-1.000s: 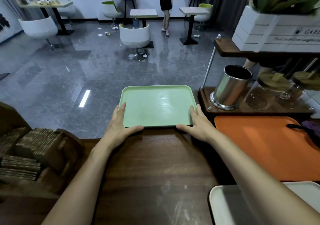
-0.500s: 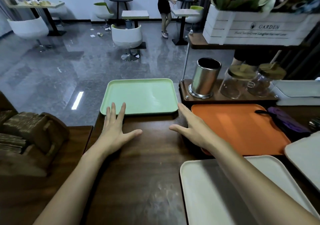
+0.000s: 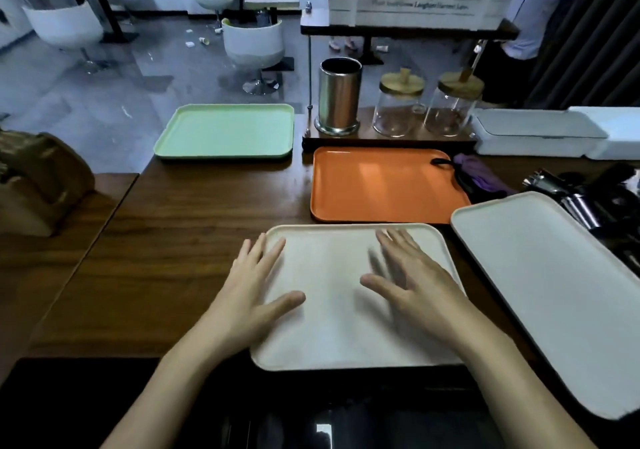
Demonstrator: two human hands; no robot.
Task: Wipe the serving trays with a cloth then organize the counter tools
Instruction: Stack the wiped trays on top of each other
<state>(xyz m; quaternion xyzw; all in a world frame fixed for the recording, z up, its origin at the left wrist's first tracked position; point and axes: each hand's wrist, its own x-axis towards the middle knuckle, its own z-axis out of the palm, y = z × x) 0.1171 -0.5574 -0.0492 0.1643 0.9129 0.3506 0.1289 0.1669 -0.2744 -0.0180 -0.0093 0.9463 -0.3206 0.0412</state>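
A cream tray (image 3: 332, 337) lies on the wooden counter right in front of me. My left hand (image 3: 252, 289) is open, fingers spread over the tray's left edge. My right hand (image 3: 412, 282) is open too, hovering over the tray's right half and blurred by motion. A green tray (image 3: 228, 131) sits at the counter's far edge. An orange tray (image 3: 384, 185) lies behind the cream one. A white tray (image 3: 550, 282) lies tilted at the right. A purple cloth (image 3: 478, 178) rests beside the orange tray. Metal tools (image 3: 581, 199) lie at the far right.
A steel cup (image 3: 339, 97) and two glass jars (image 3: 398, 105) stand on a low wooden shelf behind the orange tray. White boxes (image 3: 540, 133) sit to its right. A brown holder (image 3: 38, 185) is at the left. A person stands at the upper right.
Both hands let go of the green tray and drew back toward me. They now hover over the cream tray. The view has tilted down and to the right.
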